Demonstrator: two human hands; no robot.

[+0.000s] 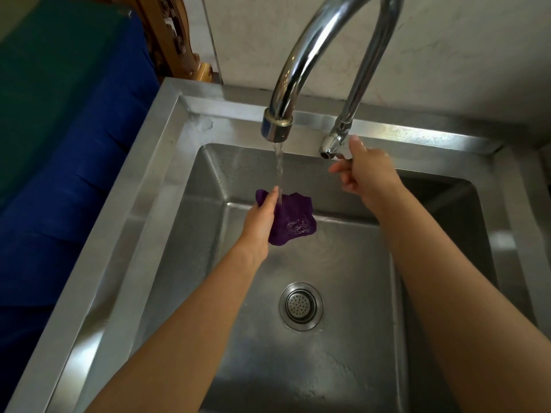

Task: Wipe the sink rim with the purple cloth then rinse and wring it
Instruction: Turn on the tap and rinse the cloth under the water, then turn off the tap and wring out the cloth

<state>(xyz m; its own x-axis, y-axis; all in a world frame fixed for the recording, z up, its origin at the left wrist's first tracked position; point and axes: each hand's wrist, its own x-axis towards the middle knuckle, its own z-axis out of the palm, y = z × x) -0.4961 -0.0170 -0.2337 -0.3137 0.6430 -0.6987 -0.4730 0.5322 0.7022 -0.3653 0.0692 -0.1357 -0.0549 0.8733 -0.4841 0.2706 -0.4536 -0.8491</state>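
Observation:
Over the steel sink basin, my left hand (262,217) holds the purple cloth (293,222) under a stream of water (279,171) running from the chrome tap spout (277,126). The cloth hangs crumpled and wet, with foam on its lower part. My right hand (362,171) is at the tap's base, fingers curled around the small lever handle (331,149). The sink rim (167,162) runs around the basin, with a wet patch at its far left corner.
The round drain strainer (301,305) sits in the basin floor. A blue and green covered surface (74,120) lies left of the sink. A carved wooden piece (176,40) stands behind it. A tiled wall (447,55) backs the tap.

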